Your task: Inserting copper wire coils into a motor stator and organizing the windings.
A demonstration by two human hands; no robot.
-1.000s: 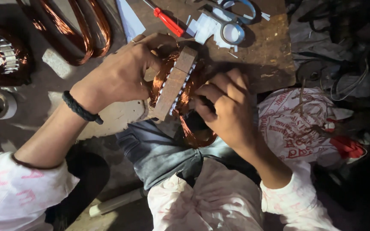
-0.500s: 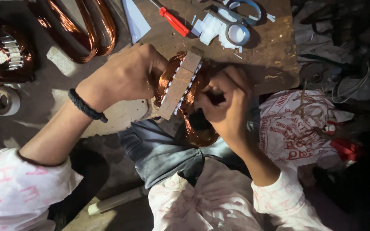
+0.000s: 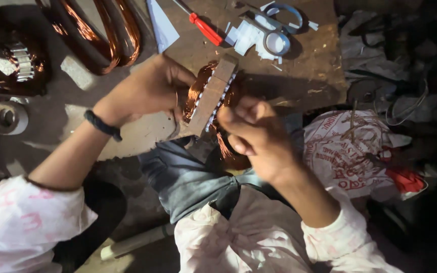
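Observation:
My left hand [image 3: 145, 91] grips the left side of a motor stator [image 3: 213, 96], a ring of stacked metal plates wound with copper wire, held on edge over my lap. A black band sits on that wrist. My right hand [image 3: 256, 134] is closed on the copper winding at the stator's right side, fingers curled over the coil; what the fingertips pinch is hidden.
A red-handled screwdriver [image 3: 204, 28], scissors with pale handles [image 3: 274, 35] and white paper scraps lie on the wooden board [image 3: 304, 76] ahead. Copper wire coils [image 3: 99, 35] and another wound stator [image 3: 11, 63] lie left. A tape roll [image 3: 7, 119] sits far left. A printed sack [image 3: 350, 151] lies at right.
My right hand has slid from the stator's far right edge in over the winding, closer to the core. My left hand has kept its hold and the stator has tipped slightly.

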